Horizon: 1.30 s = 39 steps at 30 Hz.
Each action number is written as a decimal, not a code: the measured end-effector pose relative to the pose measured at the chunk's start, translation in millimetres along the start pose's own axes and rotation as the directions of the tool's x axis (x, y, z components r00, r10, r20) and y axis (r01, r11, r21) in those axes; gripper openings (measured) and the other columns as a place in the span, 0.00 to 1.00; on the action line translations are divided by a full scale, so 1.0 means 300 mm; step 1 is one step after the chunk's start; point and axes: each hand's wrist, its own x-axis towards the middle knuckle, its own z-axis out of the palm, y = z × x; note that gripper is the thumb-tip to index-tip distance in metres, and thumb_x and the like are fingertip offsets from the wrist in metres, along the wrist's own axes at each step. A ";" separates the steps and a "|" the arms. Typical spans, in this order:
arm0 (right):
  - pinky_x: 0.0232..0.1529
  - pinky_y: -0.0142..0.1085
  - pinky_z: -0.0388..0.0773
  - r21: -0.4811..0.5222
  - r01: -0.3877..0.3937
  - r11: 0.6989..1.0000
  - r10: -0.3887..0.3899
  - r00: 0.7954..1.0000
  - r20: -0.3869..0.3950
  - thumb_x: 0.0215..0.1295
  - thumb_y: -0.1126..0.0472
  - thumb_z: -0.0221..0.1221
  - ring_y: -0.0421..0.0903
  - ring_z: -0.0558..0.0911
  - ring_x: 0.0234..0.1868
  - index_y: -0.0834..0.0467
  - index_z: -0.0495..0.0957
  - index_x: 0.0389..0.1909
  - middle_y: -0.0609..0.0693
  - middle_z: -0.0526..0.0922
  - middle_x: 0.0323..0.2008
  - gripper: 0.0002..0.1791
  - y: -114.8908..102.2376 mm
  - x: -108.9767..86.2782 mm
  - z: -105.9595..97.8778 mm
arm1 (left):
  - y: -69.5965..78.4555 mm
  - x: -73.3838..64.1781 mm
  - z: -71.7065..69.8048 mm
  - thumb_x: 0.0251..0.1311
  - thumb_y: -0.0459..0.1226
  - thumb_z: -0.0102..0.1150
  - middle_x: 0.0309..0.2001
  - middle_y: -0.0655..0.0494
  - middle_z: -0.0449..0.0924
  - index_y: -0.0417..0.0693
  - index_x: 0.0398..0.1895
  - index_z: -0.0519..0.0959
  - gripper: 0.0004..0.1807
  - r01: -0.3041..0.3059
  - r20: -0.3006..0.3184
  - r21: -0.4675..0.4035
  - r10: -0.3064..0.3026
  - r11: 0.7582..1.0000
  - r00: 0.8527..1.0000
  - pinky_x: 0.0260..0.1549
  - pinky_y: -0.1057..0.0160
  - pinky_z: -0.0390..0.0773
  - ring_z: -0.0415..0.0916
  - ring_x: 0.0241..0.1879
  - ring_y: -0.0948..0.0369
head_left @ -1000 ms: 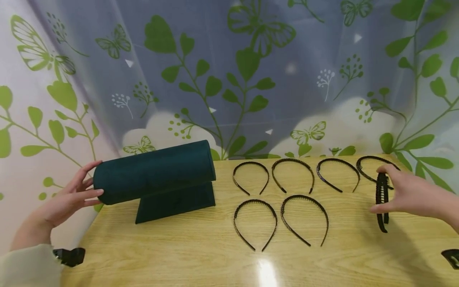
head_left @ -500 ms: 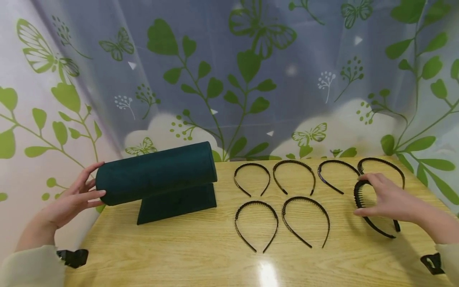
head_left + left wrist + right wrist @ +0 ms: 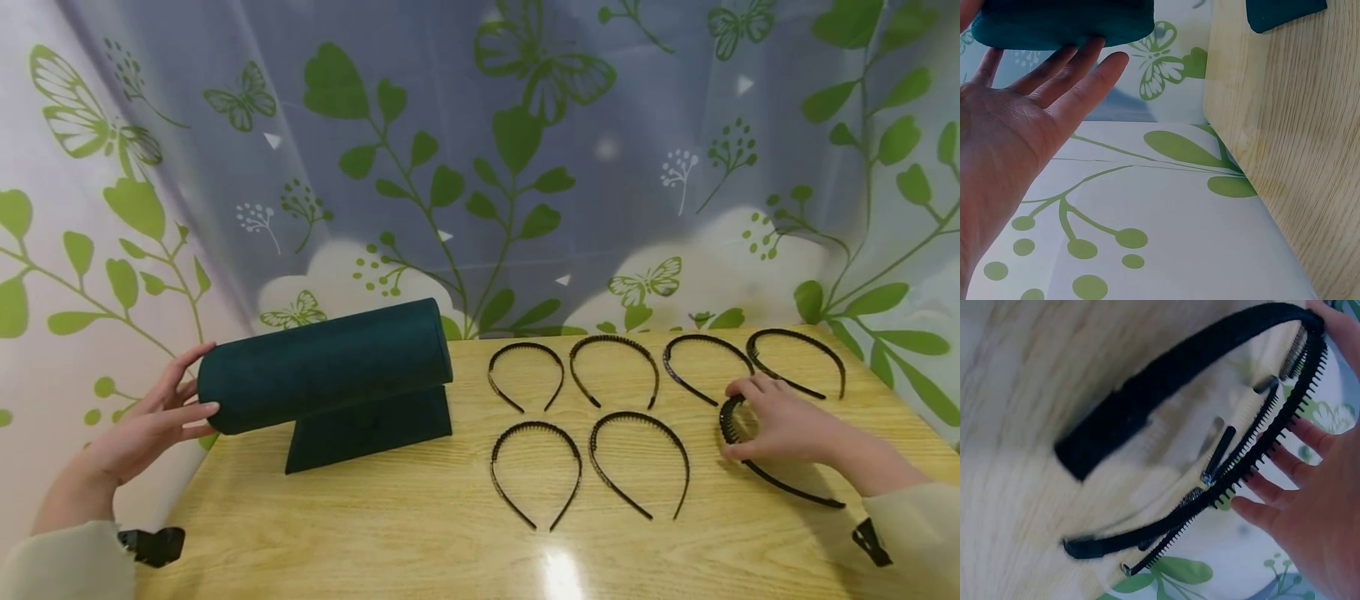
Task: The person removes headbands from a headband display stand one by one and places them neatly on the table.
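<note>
A dark green velvet headband stand (image 3: 322,362), a padded roll on a slanted base (image 3: 367,429), stands on the left of the table. My left hand (image 3: 142,425) holds the roll's left end, thumb in front and fingers spread behind and under it. My right hand (image 3: 795,425) grips a black toothed headband (image 3: 791,490) by its curved top, low over the table's right side. In the right wrist view this headband (image 3: 1179,347) shows its inner teeth, and its two ends point away from the palm. Whether it touches the table is unclear.
Several dark headbands lie in two rows on the wooden table (image 3: 360,533). One headband (image 3: 798,333) is just behind my right hand; another (image 3: 637,417) lies to its left. A patterned curtain (image 3: 450,167) hangs behind the table's back edge.
My right hand has moved left and lower with the headband, turning it from edge-on to nearly flat. The left hand stays at the stand's end.
</note>
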 end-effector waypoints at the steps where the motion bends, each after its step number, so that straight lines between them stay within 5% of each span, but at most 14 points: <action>1: 0.42 0.63 0.69 -0.010 0.002 1.000 -0.002 1.000 0.004 0.44 0.35 0.72 0.74 0.66 0.52 0.64 0.67 0.55 0.69 0.67 0.54 0.48 0.000 0.003 0.008 | 0.000 0.000 0.001 0.72 0.23 0.37 0.64 0.65 0.52 0.69 0.77 0.38 0.42 0.002 -0.002 0.001 -0.002 1.000 1.000 0.45 0.64 0.76 0.70 0.56 0.71; 17: 0.40 0.60 0.70 -0.112 -0.022 0.993 0.022 1.000 0.001 0.42 0.28 0.68 0.67 0.72 0.46 0.63 0.70 0.52 0.67 0.71 0.50 0.49 0.000 0.008 0.038 | -0.003 -0.001 -0.004 0.72 0.23 0.38 0.64 0.63 0.52 0.69 0.77 0.39 0.42 -0.002 -0.014 0.001 0.002 1.000 1.000 0.45 0.64 0.77 0.70 0.56 0.71; 25: 0.38 0.59 0.72 -0.117 -0.055 0.992 0.049 0.998 -0.049 0.43 0.27 0.66 0.68 0.74 0.44 0.65 0.70 0.54 0.70 0.70 0.49 0.51 0.018 -0.013 0.009 | -0.014 -0.003 0.001 0.72 0.25 0.39 0.70 0.48 0.39 0.71 0.77 0.38 0.42 0.021 -0.027 0.031 -0.020 0.999 0.999 0.44 0.64 0.76 0.67 0.56 0.75; 32: 0.36 0.57 0.73 -0.038 -0.132 0.990 0.130 0.990 -0.051 0.53 0.37 0.67 0.71 0.73 0.46 0.73 0.67 0.56 0.73 0.66 0.50 0.47 0.108 -0.085 -0.077 | -0.017 -0.002 0.001 0.72 0.25 0.38 0.70 0.45 0.38 0.71 0.77 0.38 0.42 0.019 -0.031 0.021 -0.018 1.000 0.999 0.44 0.64 0.77 0.67 0.56 0.74; 39: 0.41 0.56 0.73 0.052 -0.122 0.991 0.123 0.992 -0.023 0.59 0.50 0.68 0.65 0.76 0.43 0.72 0.71 0.48 0.66 0.74 0.44 0.31 0.200 -0.162 -0.069 | -0.013 -0.001 0.004 0.73 0.25 0.39 0.71 0.40 0.31 0.72 0.77 0.38 0.42 0.036 -0.043 0.039 -0.035 0.999 0.998 0.44 0.65 0.76 0.64 0.55 0.75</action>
